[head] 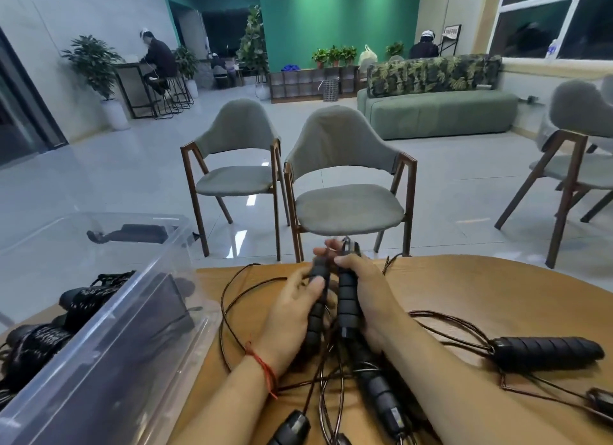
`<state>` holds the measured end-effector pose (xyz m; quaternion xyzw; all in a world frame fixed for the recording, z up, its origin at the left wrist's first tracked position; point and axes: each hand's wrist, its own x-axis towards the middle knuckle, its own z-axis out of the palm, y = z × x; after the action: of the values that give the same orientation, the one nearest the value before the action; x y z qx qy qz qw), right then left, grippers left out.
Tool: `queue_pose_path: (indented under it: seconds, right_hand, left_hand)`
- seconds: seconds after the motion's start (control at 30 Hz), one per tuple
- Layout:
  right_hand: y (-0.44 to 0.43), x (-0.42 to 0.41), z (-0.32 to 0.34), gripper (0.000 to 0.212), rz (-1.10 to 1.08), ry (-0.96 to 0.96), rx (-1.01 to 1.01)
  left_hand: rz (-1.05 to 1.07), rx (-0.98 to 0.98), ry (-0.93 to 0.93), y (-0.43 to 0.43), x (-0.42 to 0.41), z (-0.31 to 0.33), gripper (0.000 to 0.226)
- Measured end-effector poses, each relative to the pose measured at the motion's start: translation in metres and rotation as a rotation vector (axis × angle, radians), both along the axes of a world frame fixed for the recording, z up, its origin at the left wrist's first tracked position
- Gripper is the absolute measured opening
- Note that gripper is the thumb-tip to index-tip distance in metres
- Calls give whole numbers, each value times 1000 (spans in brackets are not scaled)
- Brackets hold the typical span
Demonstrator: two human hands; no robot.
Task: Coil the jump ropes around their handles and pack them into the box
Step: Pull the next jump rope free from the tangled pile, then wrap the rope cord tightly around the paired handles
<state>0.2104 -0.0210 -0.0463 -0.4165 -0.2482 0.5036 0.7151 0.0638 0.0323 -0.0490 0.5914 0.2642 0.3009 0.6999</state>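
Head view: your left hand [288, 315] and right hand [371, 295] hold the two black foam handles of one jump rope side by side above the far edge of the round wooden table [481, 298]. The left fingers are curled round the left handle [317, 300], with the thumb laid across its grip. The right fingers are wrapped round the right handle [346, 298], with the thumb up near its metal tip. The two handles run nearly parallel and point away from you. The thin dark cord [229, 298] trails in loose loops over the tabletop toward the left and near edges. Three more handles lie in that tangle: one [547, 348] near the right edge, one [378, 386] between your forearms and one [292, 428] at the near edge. The clear plastic box [132, 312] stands at the table's left edge. Coiled black ropes [83, 298] already lie in it, packed against its left side. A red string bracelet [265, 366] circles your left wrist. Two grey chairs [345, 186] stand on the tiled floor beyond the table's far edge.
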Motion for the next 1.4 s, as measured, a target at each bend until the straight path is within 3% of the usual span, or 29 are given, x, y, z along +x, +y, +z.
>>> queue_pose_path:
  seconds: [0.13,0.43,0.63,0.87,1.0,1.1,1.2,1.4]
  right_hand:
    - [3,1,-4,38,34,-17,-19]
    - [2,-11,9,25,-15,-266,-11]
    - [3,-16,9,28,-71,-384,16]
    - [3,-12,0,30,-80,-314,10]
    - [3,-5,-1,30,-173,-48,23]
    - [4,4,2,34,-314,109,95]
    - [4,7,5,33,-380,120,118]
    - [5,6,7,33,-480,68,135]
  left_hand:
    - [86,-138,-139,6,1,-2,33]
    - [48,123,-43,1,5,-7,30]
    - [81,83,-51,1,9,-3,29]
    - [99,29,-93,-3,11,-9,34]
    - [59,27,-58,-1,6,-15,51]
    - [70,202,127,-4,5,-16,75]
    - [3,271,189,-7,3,-12,80]
    - [20,196,189,2,5,-15,75]
